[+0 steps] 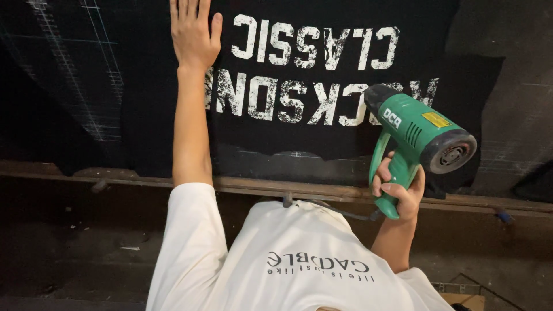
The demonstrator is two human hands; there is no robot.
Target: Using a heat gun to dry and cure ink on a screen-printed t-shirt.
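Note:
A black garment (322, 138) with large white printed letters lies spread flat on the work table. My left hand (193, 31) rests palm down on it at the upper left, fingers stretched out and holding nothing. My right hand (397, 187) grips the handle of a green heat gun (417, 129). The gun's black nozzle points at the printed letters near the right side of the garment, and its dark rear end faces the camera. The front of my white shirt (288, 259) fills the bottom of the view.
The table's worn wooden front edge (259, 187) runs across the view, with dark floor below it. White grid lines (86, 69) mark the dark surface at left. A thin cord (348, 214) hangs by the edge. A cardboard corner (464, 300) shows at bottom right.

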